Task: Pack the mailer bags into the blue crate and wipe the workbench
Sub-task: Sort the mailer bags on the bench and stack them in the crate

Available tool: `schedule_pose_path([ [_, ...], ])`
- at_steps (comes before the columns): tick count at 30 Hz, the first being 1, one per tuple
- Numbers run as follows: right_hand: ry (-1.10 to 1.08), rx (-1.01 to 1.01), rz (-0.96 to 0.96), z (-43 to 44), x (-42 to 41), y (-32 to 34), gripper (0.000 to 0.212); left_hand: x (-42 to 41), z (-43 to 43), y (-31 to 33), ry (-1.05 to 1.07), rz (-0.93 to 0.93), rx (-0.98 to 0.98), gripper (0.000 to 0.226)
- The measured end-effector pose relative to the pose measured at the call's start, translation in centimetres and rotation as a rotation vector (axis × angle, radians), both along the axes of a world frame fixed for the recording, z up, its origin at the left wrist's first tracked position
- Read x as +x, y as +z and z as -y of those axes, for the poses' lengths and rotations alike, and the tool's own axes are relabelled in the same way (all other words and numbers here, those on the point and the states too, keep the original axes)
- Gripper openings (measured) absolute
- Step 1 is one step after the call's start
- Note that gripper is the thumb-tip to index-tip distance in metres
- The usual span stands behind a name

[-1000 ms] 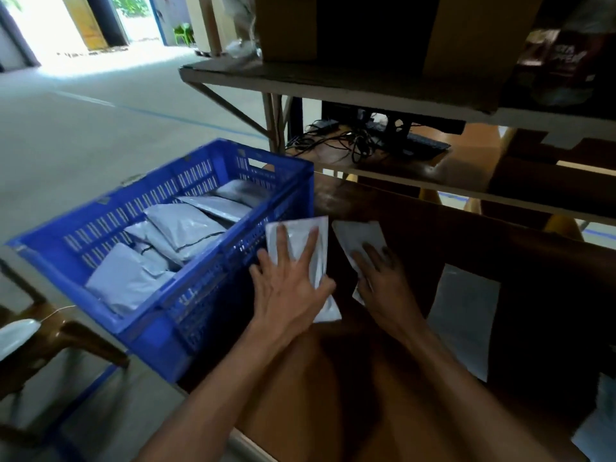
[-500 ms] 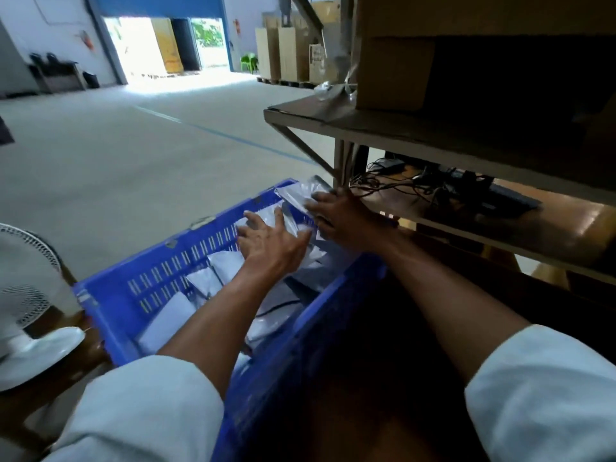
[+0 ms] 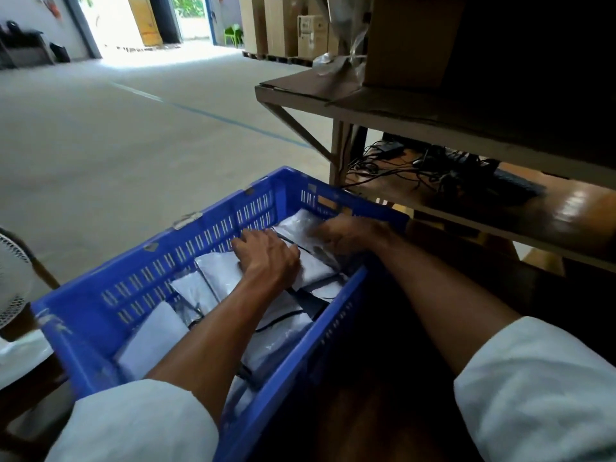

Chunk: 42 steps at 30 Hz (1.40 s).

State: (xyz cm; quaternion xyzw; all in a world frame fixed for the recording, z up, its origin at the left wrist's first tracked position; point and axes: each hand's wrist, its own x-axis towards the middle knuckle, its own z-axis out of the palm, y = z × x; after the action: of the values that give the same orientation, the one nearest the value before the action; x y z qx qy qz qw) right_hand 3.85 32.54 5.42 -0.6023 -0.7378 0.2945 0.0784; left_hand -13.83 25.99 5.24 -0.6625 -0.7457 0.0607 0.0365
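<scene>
Mailer bags are best pressed flat into blue crate by spread left hand; right hand, at 2 o'clock, grip blurred, cannot be told.

The blue slatted plastic crate is sitting just left of the brown wooden workbench, its long side running along the bench's edge. The white plastic mailer bags are lying overlapped inside it, from the near corner to the far one. The person's left hand is resting on the bags near the crate's middle, and the right hand is lying on a bag at the far right corner. Behind the crate, a glossy wooden lower shelf is carrying a tangle of black cables. Above it, a flat upper shelf board is bearing a brown cardboard box. A white wire-guarded fan is standing left of the crate.
</scene>
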Motion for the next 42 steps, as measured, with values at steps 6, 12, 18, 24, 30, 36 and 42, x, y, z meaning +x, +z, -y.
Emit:
schedule_pose_path([
  [6, -0.18, 0.615, -0.108, 9.9, 4.7, 3.4, 0.035, 4.8, 4.6, 3.8, -0.451, 0.227, 0.351, 0.057],
  [12, -0.519, 0.43, -0.114, 26.1, 16.0, -3.1, 0.035, 16.5, 15.1, 1.8, -0.878, 0.51, 0.218, 0.048],
  [18, -0.861, 0.303, 0.0, 43.1, 25.2, -7.6, 0.034, 28.4, 23.5, -7.6, -1.023, 0.47, -0.173, 0.047],
  [24, -1.182, 0.332, 0.443, 55.3, 32.2, -8.5, 0.035, 36.4, 29.2, -12.5, -1.178, 0.321, -0.303, 0.073],
  [30, -1.189, 0.116, 0.62, 61.1, 35.6, -12.2, 0.067, 37.3, 30.7, -15.3, -1.149, 0.182, -0.346, 0.082],
  [36, -1.097, 0.212, 0.601, 57.4, 32.2, -13.7, 0.067, 31.9, 29.9, -14.1, -1.124, 0.142, -0.107, 0.066],
  [42, -0.929, 0.311, 0.422, 52.4, 26.4, -13.7, 0.061, 23.3, 28.0, -15.0, -0.876, 0.232, -0.042, 0.066],
])
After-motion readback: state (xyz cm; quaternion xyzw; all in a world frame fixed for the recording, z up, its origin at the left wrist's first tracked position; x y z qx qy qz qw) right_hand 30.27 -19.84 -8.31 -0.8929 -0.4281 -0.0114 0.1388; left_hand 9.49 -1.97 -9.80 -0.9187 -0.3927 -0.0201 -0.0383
